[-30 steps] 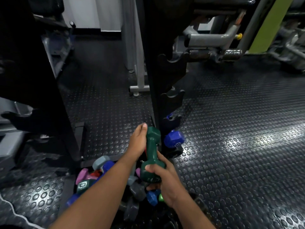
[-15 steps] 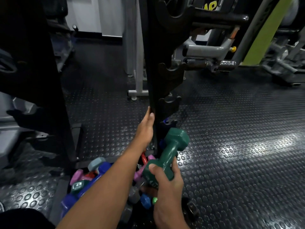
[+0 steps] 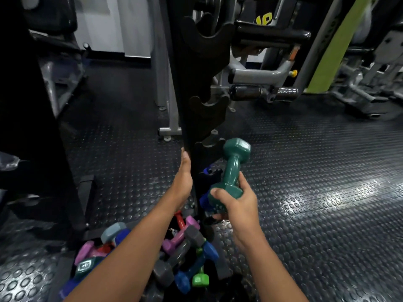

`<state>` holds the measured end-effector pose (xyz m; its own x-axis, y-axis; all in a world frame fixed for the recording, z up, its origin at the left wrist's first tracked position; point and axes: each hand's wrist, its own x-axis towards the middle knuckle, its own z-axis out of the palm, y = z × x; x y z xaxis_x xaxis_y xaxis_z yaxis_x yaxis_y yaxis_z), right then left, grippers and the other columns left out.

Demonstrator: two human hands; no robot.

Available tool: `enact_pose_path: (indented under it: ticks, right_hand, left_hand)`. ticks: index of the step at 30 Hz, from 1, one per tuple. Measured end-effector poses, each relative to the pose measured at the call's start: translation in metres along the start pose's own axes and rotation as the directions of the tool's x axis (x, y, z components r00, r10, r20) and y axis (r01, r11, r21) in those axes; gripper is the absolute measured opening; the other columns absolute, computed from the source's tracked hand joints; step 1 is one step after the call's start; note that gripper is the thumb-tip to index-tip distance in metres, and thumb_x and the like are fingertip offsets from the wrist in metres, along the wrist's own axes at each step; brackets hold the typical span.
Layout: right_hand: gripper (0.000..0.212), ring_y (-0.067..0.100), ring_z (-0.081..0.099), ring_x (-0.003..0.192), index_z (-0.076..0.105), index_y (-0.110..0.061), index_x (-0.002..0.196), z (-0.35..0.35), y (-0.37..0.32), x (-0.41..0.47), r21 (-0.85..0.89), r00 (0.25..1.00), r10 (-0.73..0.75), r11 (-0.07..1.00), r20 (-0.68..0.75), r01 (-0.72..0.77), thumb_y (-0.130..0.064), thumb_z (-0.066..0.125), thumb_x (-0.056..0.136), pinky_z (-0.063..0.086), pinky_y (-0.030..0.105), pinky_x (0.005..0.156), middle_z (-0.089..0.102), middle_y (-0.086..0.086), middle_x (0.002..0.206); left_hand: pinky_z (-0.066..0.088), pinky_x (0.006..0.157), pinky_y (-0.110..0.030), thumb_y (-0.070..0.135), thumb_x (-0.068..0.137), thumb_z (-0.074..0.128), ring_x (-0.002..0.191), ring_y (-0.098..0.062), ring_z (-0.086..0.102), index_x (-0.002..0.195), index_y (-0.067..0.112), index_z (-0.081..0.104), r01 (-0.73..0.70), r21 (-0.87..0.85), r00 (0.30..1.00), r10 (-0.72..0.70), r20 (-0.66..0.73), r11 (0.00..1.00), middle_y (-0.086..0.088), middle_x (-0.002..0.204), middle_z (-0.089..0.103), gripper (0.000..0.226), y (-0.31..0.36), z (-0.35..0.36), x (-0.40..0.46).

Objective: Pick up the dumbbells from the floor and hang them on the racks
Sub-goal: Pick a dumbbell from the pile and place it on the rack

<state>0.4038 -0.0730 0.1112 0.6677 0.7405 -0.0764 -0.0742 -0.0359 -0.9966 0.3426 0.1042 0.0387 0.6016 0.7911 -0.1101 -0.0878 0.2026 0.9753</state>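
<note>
Holding green dumbbell point(image 3: 231, 175) by lower end in R hand point(image 3: 238, 205), nearing rack point(image 3: 209, 118) cradle. L hand point(image 3: 184, 177) flat, open against post. Pile point(image 3: 174, 258) on floor awaiting; upper cradles empty.

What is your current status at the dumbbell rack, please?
Right hand gripping green dumbbell by its lower head. Left hand flat on rack post. Nearest cradle empty, nothing blocking.

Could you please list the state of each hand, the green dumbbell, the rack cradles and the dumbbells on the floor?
Right hand: gripping one head of the green dumbbell.
Left hand: flat against the rack post, holding nothing.
Green dumbbell: held tilted, not yet hung.
Rack: upright.
Rack cradles: the upper ones in view are empty.
Floor pile of dumbbells: heaped at the rack's foot.
</note>
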Motion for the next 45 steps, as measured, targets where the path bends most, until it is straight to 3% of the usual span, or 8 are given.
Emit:
enact_pose_path:
  ticks: [4, 13, 18, 21, 28, 38, 42, 45]
  right_hand:
    - [0.064, 0.031, 0.080, 0.086, 0.063, -0.072, 0.091, -0.010, -0.021, 0.039, -0.131, 0.997, -0.003, 0.991, 0.072, 0.012, -0.016, 0.090, 0.075, 0.065, 0.054, 0.067, 0.079, 0.005, 0.095]
    - [0.055, 0.027, 0.081, 0.089, 0.064, -0.024, 0.129, -0.009, -0.023, 0.092, -0.213, 0.970, 0.132, 0.973, 0.204, -0.087, -0.012, 0.086, 0.080, 0.060, 0.039, 0.058, 0.080, 0.008, 0.109]
    - [0.038, 0.031, 0.080, 0.085, 0.076, -0.023, 0.103, -0.001, -0.023, 0.109, -0.424, 0.953, 0.126, 0.906, 0.276, 0.003, -0.021, 0.089, 0.067, 0.062, 0.041, 0.057, 0.076, 0.017, 0.109]
    - [0.053, 0.033, 0.078, 0.092, 0.074, -0.025, 0.104, 0.005, -0.019, 0.114, -0.552, 0.955, 0.130, 0.833, 0.267, 0.042, -0.034, 0.091, 0.055, 0.066, 0.044, 0.056, 0.066, 0.015, 0.124]
    - [0.051, 0.021, 0.079, 0.092, 0.071, -0.026, 0.108, 0.006, -0.035, 0.123, -0.694, 0.926, 0.226, 0.719, 0.301, 0.050, -0.020, 0.094, 0.063, 0.066, 0.037, 0.060, 0.078, 0.001, 0.106]
    - [0.061, 0.018, 0.075, 0.102, 0.064, -0.028, 0.121, 0.007, -0.010, 0.108, -0.537, 0.925, 0.243, 0.842, 0.292, -0.052, -0.023, 0.095, 0.069, 0.066, 0.040, 0.076, 0.076, -0.003, 0.111]
    - [0.050, 0.010, 0.073, 0.087, 0.062, -0.029, 0.105, 0.008, -0.010, 0.103, -0.426, 0.934, 0.171, 0.905, 0.313, -0.023, -0.009, 0.094, 0.072, 0.058, 0.021, 0.063, 0.075, -0.006, 0.099]
    - [0.071, 0.012, 0.075, 0.101, 0.066, -0.029, 0.118, 0.009, -0.002, 0.100, -0.385, 0.954, 0.108, 0.923, 0.278, 0.008, -0.023, 0.099, 0.055, 0.063, 0.035, 0.092, 0.078, -0.006, 0.109]
  left_hand:
    - [0.029, 0.129, -0.038, 0.101, 0.079, 0.030, 0.151, -0.006, 0.039, 0.165, 0.042, 0.030, -0.019, 0.016, 1.000, 0.019, -0.004, 1.000, 0.012, 0.166, 0.041, 0.104, 0.009, 0.005, -0.006]
    - [0.024, 0.131, -0.041, 0.097, 0.086, 0.025, 0.158, -0.008, 0.028, 0.168, 0.041, 0.022, -0.030, 0.057, 1.000, 0.030, -0.004, 0.998, 0.010, 0.173, 0.031, 0.099, 0.000, 0.001, -0.001]
    - [0.028, 0.129, -0.048, 0.101, 0.082, 0.029, 0.156, -0.011, 0.034, 0.165, 0.045, 0.028, -0.048, 0.055, 0.999, 0.049, -0.009, 0.997, 0.009, 0.170, 0.037, 0.100, -0.006, -0.005, 0.006]
    - [0.026, 0.130, -0.049, 0.100, 0.084, 0.028, 0.158, -0.012, 0.031, 0.165, 0.044, 0.028, -0.058, 0.079, 0.998, 0.061, -0.028, 0.995, 0.009, 0.171, 0.035, 0.099, -0.005, -0.003, 0.007]
    - [0.023, 0.131, -0.050, 0.101, 0.083, 0.020, 0.160, -0.011, 0.027, 0.166, 0.042, 0.023, -0.072, 0.145, 0.997, 0.077, -0.029, 0.987, 0.008, 0.173, 0.030, 0.101, 0.002, -0.001, 0.003]
    - [0.025, 0.131, -0.047, 0.105, 0.074, 0.017, 0.158, -0.015, 0.031, 0.168, 0.034, 0.026, 0.040, 0.203, 0.999, -0.040, -0.003, 0.978, 0.003, 0.171, 0.035, 0.117, 0.012, -0.003, -0.008]
    - [0.026, 0.129, -0.050, 0.106, 0.074, 0.015, 0.156, -0.013, 0.034, 0.163, 0.044, 0.034, 0.067, 0.281, 0.998, -0.069, -0.002, 0.957, 0.008, 0.168, 0.041, 0.110, 0.013, -0.008, -0.016]
    - [0.029, 0.128, -0.052, 0.109, 0.070, 0.014, 0.155, -0.016, 0.036, 0.162, 0.046, 0.034, 0.084, 0.352, 0.996, -0.085, -0.012, 0.932, 0.008, 0.168, 0.040, 0.113, 0.013, -0.012, -0.022]
